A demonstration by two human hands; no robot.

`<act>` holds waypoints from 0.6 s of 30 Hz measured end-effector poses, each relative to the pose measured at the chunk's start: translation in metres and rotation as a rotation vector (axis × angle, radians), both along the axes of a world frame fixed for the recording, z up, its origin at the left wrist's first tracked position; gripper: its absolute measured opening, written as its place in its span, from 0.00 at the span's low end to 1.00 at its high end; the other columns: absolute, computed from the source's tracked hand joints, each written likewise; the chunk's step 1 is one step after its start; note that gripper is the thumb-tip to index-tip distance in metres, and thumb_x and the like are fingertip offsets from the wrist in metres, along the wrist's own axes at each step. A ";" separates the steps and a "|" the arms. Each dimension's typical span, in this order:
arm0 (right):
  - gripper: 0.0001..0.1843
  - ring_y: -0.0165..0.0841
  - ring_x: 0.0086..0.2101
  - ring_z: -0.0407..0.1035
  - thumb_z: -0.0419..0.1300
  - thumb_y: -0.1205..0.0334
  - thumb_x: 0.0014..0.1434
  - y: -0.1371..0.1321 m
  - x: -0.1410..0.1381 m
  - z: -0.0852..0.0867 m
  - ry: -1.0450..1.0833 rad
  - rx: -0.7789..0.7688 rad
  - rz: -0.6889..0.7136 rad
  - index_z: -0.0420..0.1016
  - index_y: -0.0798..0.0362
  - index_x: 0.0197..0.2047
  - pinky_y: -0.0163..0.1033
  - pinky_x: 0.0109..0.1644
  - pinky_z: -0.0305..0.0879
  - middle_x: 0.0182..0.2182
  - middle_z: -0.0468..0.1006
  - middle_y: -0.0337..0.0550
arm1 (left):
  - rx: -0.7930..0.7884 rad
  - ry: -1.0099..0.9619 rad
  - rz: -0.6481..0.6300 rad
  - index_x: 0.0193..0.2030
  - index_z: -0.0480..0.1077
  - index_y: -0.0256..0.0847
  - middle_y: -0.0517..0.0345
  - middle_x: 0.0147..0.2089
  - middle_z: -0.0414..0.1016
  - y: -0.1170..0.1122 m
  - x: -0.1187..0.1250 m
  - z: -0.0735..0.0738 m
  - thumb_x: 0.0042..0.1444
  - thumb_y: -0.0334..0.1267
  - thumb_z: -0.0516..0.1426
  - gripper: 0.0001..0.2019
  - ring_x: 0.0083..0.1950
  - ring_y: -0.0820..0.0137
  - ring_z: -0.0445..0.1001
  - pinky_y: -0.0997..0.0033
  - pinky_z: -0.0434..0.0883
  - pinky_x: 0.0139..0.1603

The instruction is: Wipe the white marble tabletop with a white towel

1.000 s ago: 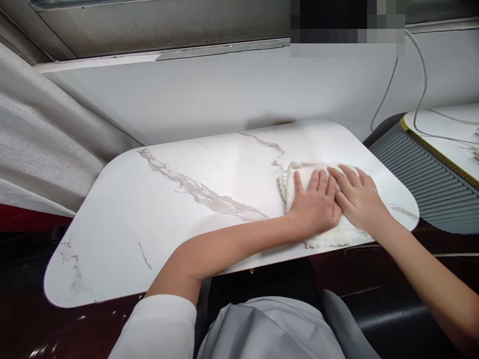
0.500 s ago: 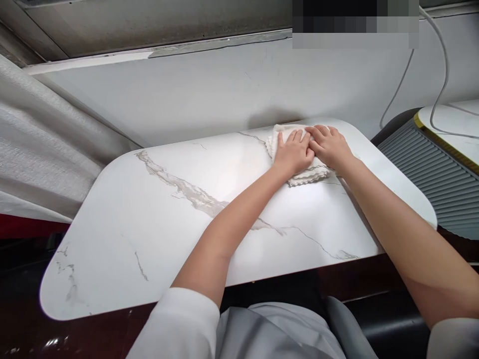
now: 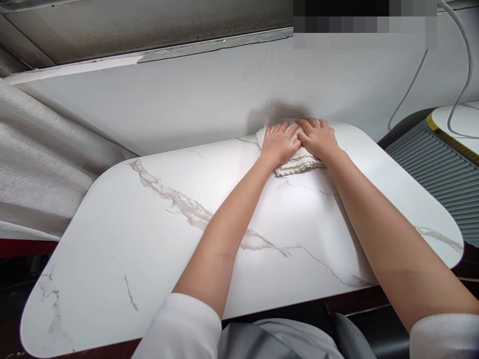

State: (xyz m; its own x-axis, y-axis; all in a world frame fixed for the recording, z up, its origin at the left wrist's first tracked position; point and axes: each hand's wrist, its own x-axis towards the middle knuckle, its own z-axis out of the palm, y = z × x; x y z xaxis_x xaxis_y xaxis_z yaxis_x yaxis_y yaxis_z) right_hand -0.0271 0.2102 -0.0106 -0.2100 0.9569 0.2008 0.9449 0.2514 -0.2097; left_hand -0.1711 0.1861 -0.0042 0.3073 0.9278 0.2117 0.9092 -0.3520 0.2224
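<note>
A folded white cloth (image 3: 297, 163) lies at the far edge of a white marble-patterned table (image 3: 149, 234), against the white wall. My left hand (image 3: 279, 143) presses flat on the cloth's left part, fingers stretched toward the wall. My right hand (image 3: 318, 138) lies flat beside it on the cloth's right part, its fingers touching the left hand's. Both arms reach across the tabletop. Most of the cloth is hidden under the hands.
A white wall (image 3: 187, 94) backs the table. A grey curtain (image 3: 41, 164) hangs at the left. At the right stands a grey ribbed unit (image 3: 434, 164) with a second marble top (image 3: 458, 119), and cables (image 3: 460, 75) run along the wall.
Both hands have slid the cloth from the table's near right edge across to the far edge by the wall. The view has shifted forward with them.
</note>
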 end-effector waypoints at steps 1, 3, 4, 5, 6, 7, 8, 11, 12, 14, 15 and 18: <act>0.31 0.57 0.60 0.56 0.39 0.53 0.66 0.001 -0.002 0.001 0.001 -0.004 -0.001 0.60 0.46 0.69 0.64 0.58 0.58 0.66 0.63 0.52 | 0.001 -0.003 -0.002 0.70 0.59 0.44 0.53 0.73 0.61 0.002 -0.001 0.000 0.69 0.42 0.43 0.25 0.73 0.61 0.56 0.50 0.45 0.76; 0.31 0.56 0.60 0.56 0.39 0.54 0.66 0.003 -0.004 0.003 0.002 -0.021 -0.006 0.60 0.46 0.69 0.63 0.58 0.58 0.67 0.62 0.50 | -0.004 -0.016 -0.003 0.70 0.60 0.44 0.53 0.72 0.61 0.004 -0.003 0.000 0.68 0.42 0.43 0.25 0.73 0.62 0.56 0.50 0.45 0.76; 0.31 0.55 0.61 0.56 0.39 0.54 0.66 0.004 -0.005 0.003 -0.001 -0.031 -0.009 0.60 0.46 0.69 0.63 0.59 0.58 0.67 0.62 0.50 | -0.006 -0.025 -0.003 0.70 0.60 0.44 0.53 0.72 0.61 0.005 -0.004 0.000 0.68 0.42 0.43 0.25 0.73 0.62 0.56 0.50 0.45 0.76; 0.31 0.55 0.61 0.56 0.39 0.54 0.66 0.006 -0.006 0.004 -0.007 -0.039 -0.012 0.59 0.46 0.69 0.62 0.59 0.58 0.67 0.62 0.49 | -0.006 -0.033 -0.003 0.70 0.60 0.43 0.53 0.72 0.62 0.006 -0.004 0.000 0.68 0.42 0.43 0.25 0.73 0.62 0.56 0.51 0.45 0.76; 0.31 0.55 0.61 0.56 0.39 0.54 0.66 0.007 -0.007 0.004 -0.013 -0.042 -0.012 0.59 0.46 0.69 0.62 0.59 0.58 0.67 0.62 0.49 | -0.006 -0.040 -0.003 0.70 0.61 0.43 0.53 0.71 0.63 0.007 -0.005 0.000 0.68 0.42 0.43 0.25 0.73 0.62 0.56 0.51 0.45 0.76; 0.31 0.55 0.61 0.56 0.38 0.53 0.66 0.008 -0.007 0.003 -0.018 -0.040 -0.010 0.59 0.46 0.69 0.62 0.59 0.58 0.67 0.62 0.49 | -0.004 -0.043 -0.003 0.70 0.61 0.43 0.53 0.71 0.63 0.008 -0.005 0.000 0.68 0.42 0.43 0.25 0.73 0.62 0.56 0.52 0.45 0.76; 0.31 0.55 0.60 0.57 0.38 0.53 0.66 0.009 -0.007 0.003 -0.019 -0.034 -0.006 0.60 0.46 0.69 0.62 0.59 0.58 0.67 0.62 0.50 | -0.001 -0.042 -0.003 0.69 0.61 0.43 0.53 0.71 0.63 0.008 -0.006 0.000 0.68 0.42 0.43 0.25 0.73 0.62 0.56 0.52 0.46 0.76; 0.30 0.55 0.59 0.58 0.38 0.53 0.67 0.008 -0.008 0.004 -0.011 -0.020 -0.002 0.61 0.46 0.67 0.63 0.58 0.59 0.66 0.64 0.50 | 0.007 -0.029 -0.002 0.70 0.61 0.44 0.54 0.71 0.63 0.009 -0.006 -0.001 0.68 0.42 0.43 0.25 0.73 0.62 0.57 0.51 0.46 0.76; 0.29 0.55 0.60 0.58 0.39 0.53 0.67 0.006 -0.008 0.006 -0.007 -0.024 0.000 0.62 0.46 0.67 0.62 0.58 0.58 0.66 0.64 0.50 | 0.009 -0.027 -0.001 0.70 0.60 0.44 0.54 0.71 0.63 0.008 -0.006 -0.001 0.68 0.41 0.43 0.25 0.73 0.62 0.57 0.52 0.47 0.76; 0.30 0.56 0.61 0.56 0.39 0.54 0.67 0.002 -0.010 0.009 0.001 -0.044 0.004 0.61 0.47 0.68 0.62 0.60 0.57 0.67 0.63 0.49 | 0.011 -0.026 0.006 0.70 0.60 0.44 0.54 0.72 0.62 0.007 -0.005 -0.002 0.68 0.41 0.42 0.26 0.73 0.62 0.56 0.52 0.47 0.76; 0.30 0.56 0.61 0.56 0.39 0.55 0.67 0.000 -0.010 0.011 0.006 -0.053 -0.003 0.61 0.48 0.68 0.62 0.61 0.56 0.67 0.62 0.49 | 0.010 -0.024 0.012 0.70 0.60 0.44 0.54 0.72 0.61 0.006 -0.005 -0.002 0.68 0.41 0.42 0.26 0.73 0.62 0.55 0.53 0.46 0.76; 0.31 0.56 0.63 0.54 0.39 0.56 0.66 -0.005 -0.014 0.012 0.019 -0.063 -0.009 0.60 0.49 0.70 0.62 0.63 0.54 0.68 0.61 0.48 | 0.006 -0.003 0.038 0.71 0.59 0.44 0.54 0.73 0.60 0.003 -0.005 -0.002 0.69 0.42 0.42 0.26 0.74 0.63 0.54 0.53 0.46 0.76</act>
State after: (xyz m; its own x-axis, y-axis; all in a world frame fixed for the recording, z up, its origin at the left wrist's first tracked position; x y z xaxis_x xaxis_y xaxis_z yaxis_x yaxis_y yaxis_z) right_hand -0.0406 0.2053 0.0016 -0.1977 0.9696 0.1442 0.9429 0.2283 -0.2425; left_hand -0.1766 0.1888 -0.0063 0.2715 0.9374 0.2179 0.9211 -0.3188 0.2235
